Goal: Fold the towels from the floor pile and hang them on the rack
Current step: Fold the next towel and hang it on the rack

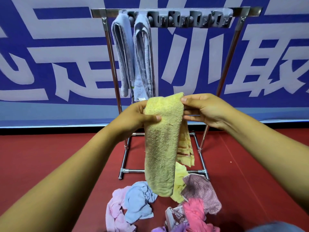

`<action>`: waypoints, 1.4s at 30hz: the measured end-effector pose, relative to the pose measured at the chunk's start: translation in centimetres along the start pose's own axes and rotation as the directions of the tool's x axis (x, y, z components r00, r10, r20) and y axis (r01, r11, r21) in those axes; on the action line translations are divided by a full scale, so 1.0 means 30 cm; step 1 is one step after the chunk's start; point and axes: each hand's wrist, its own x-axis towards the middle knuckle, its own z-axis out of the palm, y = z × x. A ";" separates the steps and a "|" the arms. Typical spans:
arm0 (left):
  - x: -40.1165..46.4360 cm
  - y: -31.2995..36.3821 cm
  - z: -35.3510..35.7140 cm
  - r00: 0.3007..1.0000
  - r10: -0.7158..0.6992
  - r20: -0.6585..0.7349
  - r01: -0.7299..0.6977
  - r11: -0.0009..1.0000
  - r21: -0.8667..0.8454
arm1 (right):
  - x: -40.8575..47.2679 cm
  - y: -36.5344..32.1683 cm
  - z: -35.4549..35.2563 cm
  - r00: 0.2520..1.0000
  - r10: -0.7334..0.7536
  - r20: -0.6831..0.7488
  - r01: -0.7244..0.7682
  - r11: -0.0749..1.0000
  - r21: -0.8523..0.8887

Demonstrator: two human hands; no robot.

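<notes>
A yellow towel (161, 148), folded into a long narrow strip, hangs down in front of me. My left hand (133, 117) grips its top left edge with the thumb pressed on the front. My right hand (203, 108) pinches its top right corner. Behind it stands a chrome rack (108, 47) with a grey hook bar (189, 19) across the top. Two folded grey-blue towels (124, 54) (143, 59) hang side by side at the bar's left end. The floor pile (167, 205) of pink, light blue, yellow, mauve and patterned towels lies below my hands.
The rack's base bars (133, 170) rest on the red floor (50, 156) just beyond the pile. A blue banner with large white characters (250, 56) covers the wall behind. The right part of the hook bar has nothing hanging from it.
</notes>
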 end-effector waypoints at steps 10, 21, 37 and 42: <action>0.001 0.011 0.029 1.000 -0.015 -0.023 0.011 0.987 -0.160 | -0.002 -0.001 0.000 0.999 -0.013 0.038 0.011 0.998 0.056; 0.016 0.024 0.035 0.994 -0.023 -0.103 -0.004 0.967 -0.256 | -0.009 0.003 0.015 0.983 -0.051 0.175 0.093 0.966 -0.241; 0.014 0.016 0.001 0.993 -0.035 -0.117 0.026 0.996 -0.082 | 0.025 0.012 0.018 0.997 -0.048 0.069 0.044 0.998 0.054; 0.007 0.014 0.000 0.992 -0.081 -0.097 0.072 0.993 -0.093 | 0.025 0.011 0.007 0.991 -0.009 0.137 -0.001 0.998 0.070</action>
